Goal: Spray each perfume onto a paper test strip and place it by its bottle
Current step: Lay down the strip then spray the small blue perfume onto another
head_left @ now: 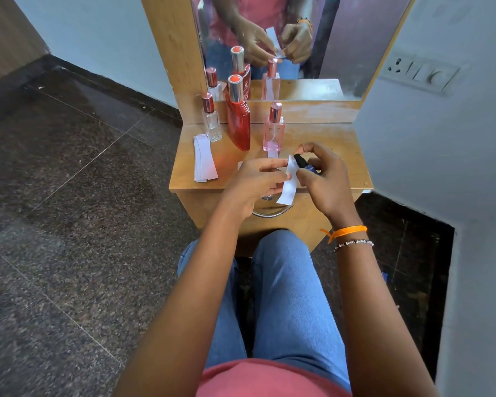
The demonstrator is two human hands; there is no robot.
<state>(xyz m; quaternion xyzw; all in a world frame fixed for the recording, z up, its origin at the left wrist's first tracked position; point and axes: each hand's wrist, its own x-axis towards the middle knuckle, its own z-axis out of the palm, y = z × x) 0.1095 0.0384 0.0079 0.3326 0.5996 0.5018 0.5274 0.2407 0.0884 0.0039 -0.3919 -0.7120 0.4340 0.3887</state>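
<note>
My left hand (255,181) pinches a white paper strip (289,184) upright over the front edge of the small wooden table (338,156). My right hand (324,179) grips a small dark blue spray bottle (305,164), its black nozzle right against the strip, with a finger on top. At the back of the table stand a clear bottle (211,118), a tall red bottle (237,116) and a pink bottle (274,128), all capped. A strip (272,154) lies in front of the pink bottle. A stack of spare strips (204,159) lies at the left.
A mirror (298,38) stands behind the table and reflects the bottles and hands. A drawer with a metal handle (272,213) sits under the tabletop. Walls stand close on the right with a switch panel (421,73). Dark stone floor (69,196) spreads to the left.
</note>
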